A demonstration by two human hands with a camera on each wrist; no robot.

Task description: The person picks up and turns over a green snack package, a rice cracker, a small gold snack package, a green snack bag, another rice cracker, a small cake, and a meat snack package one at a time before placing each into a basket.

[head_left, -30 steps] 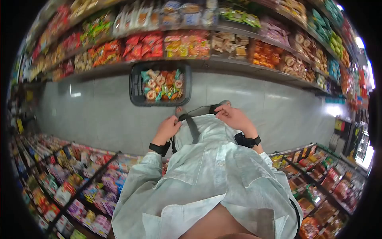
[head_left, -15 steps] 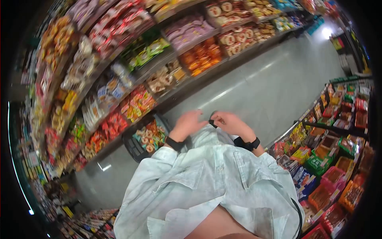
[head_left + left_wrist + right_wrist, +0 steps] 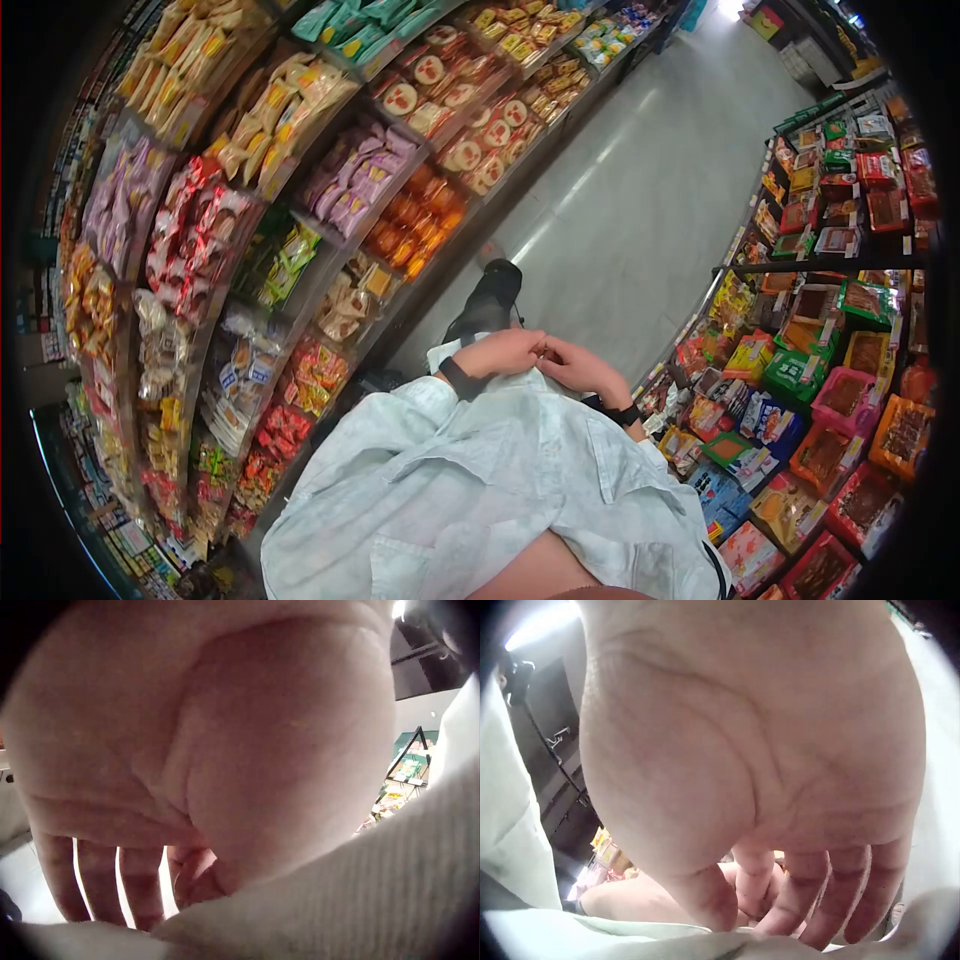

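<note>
In front of the waist, my left hand (image 3: 505, 352) and right hand (image 3: 585, 367) come together, fingertips overlapping in the head view. Beneath them is the hem of a pale green shirt (image 3: 500, 450). The left wrist view shows the left palm (image 3: 187, 750) bare, its fingers loosely extended with light between them. Loosely bent fingers of the right hand (image 3: 757, 750) hang close over the shirt cloth in the right wrist view. Neither palm holds anything. Each wrist wears a black band.
Tiered shelves of packaged snacks (image 3: 465, 155) rise along the left. Boxed and bagged goods (image 3: 790, 375) fill a rack on the right. Between them a grey floor aisle (image 3: 625, 200) runs ahead. A dark-clad leg (image 3: 490, 300) steps forward beside the left shelf.
The body has turned right, so the aisle now runs ahead and the black basket of snacks has slipped from clear view at left. Both hands have drawn together; a leg has come forward.
</note>
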